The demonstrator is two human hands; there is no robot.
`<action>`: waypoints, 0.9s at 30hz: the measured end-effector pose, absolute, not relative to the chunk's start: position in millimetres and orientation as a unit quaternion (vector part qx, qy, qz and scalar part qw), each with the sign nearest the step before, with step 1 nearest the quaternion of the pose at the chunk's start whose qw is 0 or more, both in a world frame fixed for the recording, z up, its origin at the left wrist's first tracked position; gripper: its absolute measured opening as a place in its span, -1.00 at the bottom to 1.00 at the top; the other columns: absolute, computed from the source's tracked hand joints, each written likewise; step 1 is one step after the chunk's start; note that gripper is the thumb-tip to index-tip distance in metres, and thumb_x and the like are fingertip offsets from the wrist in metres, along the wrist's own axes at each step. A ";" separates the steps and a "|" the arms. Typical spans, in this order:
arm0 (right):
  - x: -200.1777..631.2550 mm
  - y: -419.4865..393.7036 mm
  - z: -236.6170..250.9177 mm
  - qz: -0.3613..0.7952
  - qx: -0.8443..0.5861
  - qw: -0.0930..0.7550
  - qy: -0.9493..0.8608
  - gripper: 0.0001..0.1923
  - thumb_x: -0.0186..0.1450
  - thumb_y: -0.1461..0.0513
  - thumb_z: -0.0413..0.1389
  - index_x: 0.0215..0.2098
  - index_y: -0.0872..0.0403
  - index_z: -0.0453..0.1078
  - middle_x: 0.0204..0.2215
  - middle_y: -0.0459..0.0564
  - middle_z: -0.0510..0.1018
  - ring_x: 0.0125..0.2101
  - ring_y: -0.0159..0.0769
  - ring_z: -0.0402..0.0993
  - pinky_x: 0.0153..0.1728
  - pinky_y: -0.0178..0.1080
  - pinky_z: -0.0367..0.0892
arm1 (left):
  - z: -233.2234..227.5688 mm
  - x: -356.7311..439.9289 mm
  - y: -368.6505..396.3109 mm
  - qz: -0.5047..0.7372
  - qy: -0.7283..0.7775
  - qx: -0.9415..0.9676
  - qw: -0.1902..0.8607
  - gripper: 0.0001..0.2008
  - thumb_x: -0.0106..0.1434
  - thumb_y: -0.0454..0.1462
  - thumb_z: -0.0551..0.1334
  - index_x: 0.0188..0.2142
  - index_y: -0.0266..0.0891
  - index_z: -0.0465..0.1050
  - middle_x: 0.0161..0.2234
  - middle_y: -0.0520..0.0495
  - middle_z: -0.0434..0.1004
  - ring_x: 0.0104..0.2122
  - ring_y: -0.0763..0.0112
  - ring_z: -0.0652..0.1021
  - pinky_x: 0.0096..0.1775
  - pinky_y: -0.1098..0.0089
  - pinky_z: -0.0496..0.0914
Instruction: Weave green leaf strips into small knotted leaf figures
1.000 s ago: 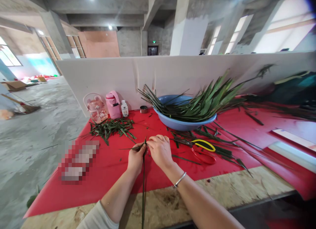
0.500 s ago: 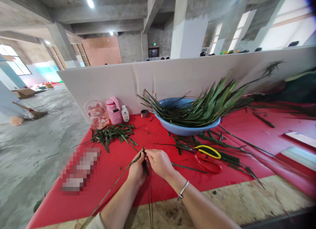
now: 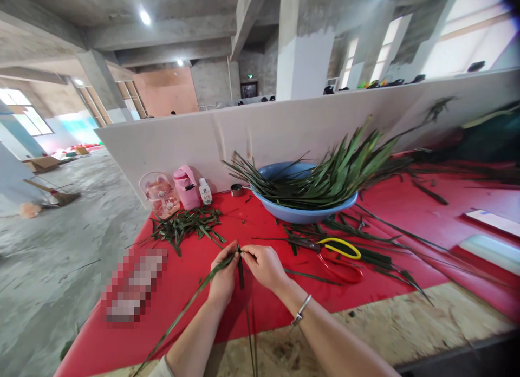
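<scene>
Pinching green leaf strips (image 3: 239,268), left hand (image 3: 222,279) and right hand (image 3: 264,266) hide the fold.

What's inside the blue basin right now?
The blue basin holds a heap of long green leaves that spill over its rim on both sides. They cover its bottom, so anything underneath is hidden.

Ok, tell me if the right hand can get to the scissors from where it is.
Probably yes: the scissors lie flat on the red cloth just beyond the right hand, nothing between but thin leaves. That hand is pinching a leaf strip, though.
</scene>
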State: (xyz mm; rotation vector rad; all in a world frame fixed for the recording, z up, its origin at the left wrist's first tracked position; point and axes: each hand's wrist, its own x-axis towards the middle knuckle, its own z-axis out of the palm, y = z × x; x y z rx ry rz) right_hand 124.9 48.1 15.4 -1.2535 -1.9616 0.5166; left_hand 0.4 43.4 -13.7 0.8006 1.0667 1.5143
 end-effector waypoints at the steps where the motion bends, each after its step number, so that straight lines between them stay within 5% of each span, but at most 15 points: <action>1: 126.3 47.9 16.7 0.196 -0.486 0.362 -0.771 -0.76 0.28 0.25 -0.04 -0.34 0.03 0.48 -0.46 -0.04 0.59 -0.43 -0.34 0.49 -0.43 -0.39 0.21 | -12.9 0.0 43.0 0.642 0.447 0.361 0.508 -0.58 -0.09 -0.26 0.39 -0.16 -0.22 0.49 -0.34 -0.03 0.51 -0.31 0.46 0.48 -0.20 0.46 0.34; 6: 131.9 47.3 19.8 0.206 -0.448 0.349 -0.797 -0.72 0.21 0.34 -0.03 -0.20 0.05 0.46 -0.35 0.00 0.59 -0.37 -0.31 0.50 -0.37 -0.37 0.26 | -9.9 -3.5 42.5 0.628 0.442 0.466 0.438 -0.73 -0.03 -0.22 0.34 -0.28 -0.23 0.56 -0.23 -0.13 0.50 -0.22 0.35 0.49 -0.19 0.46 0.35; 11: 129.9 47.8 19.1 0.246 -0.412 0.372 -0.795 -0.73 0.20 0.32 0.01 -0.17 0.06 0.44 -0.26 0.03 0.58 -0.26 -0.26 0.49 -0.25 -0.33 0.30 | -13.9 -6.6 45.9 0.620 0.450 0.345 0.543 -0.65 -0.08 -0.20 0.37 -0.24 -0.21 0.54 -0.35 -0.08 0.57 -0.38 0.43 0.52 -0.29 0.45 0.37; 18: 119.0 45.1 19.3 0.249 -0.419 0.378 -0.787 -0.84 0.24 0.28 -0.01 -0.37 0.09 0.41 -0.46 -0.02 0.54 -0.44 -0.33 0.43 -0.42 -0.38 0.22 | -24.9 -0.3 53.6 0.665 0.437 0.292 0.531 -0.69 -0.11 -0.20 0.39 -0.33 -0.28 0.52 -0.47 -0.02 0.54 -0.48 0.50 0.49 -0.36 0.50 0.34; 23: 122.5 53.5 12.8 0.279 -0.490 0.425 -0.708 -0.58 0.30 0.07 -0.10 -0.59 0.11 0.33 -0.69 -0.12 0.35 -0.61 -0.41 0.26 -0.57 -0.39 0.08 | -24.6 -3.1 54.3 0.653 0.433 0.290 0.550 -0.67 -0.13 -0.22 0.40 -0.32 -0.28 0.52 -0.45 -0.03 0.55 -0.46 0.49 0.49 -0.35 0.49 0.34; 27: 127.3 62.9 7.3 0.398 -0.487 0.468 -0.620 -0.64 0.23 0.02 -0.03 -0.49 0.12 0.36 -0.69 -0.17 0.29 -0.65 -0.46 0.15 -0.63 -0.40 0.04 | -17.0 -2.7 48.1 0.625 0.412 0.306 0.588 -0.67 -0.17 -0.25 0.43 -0.35 -0.28 0.52 -0.43 -0.04 0.55 -0.44 0.50 0.49 -0.31 0.50 0.34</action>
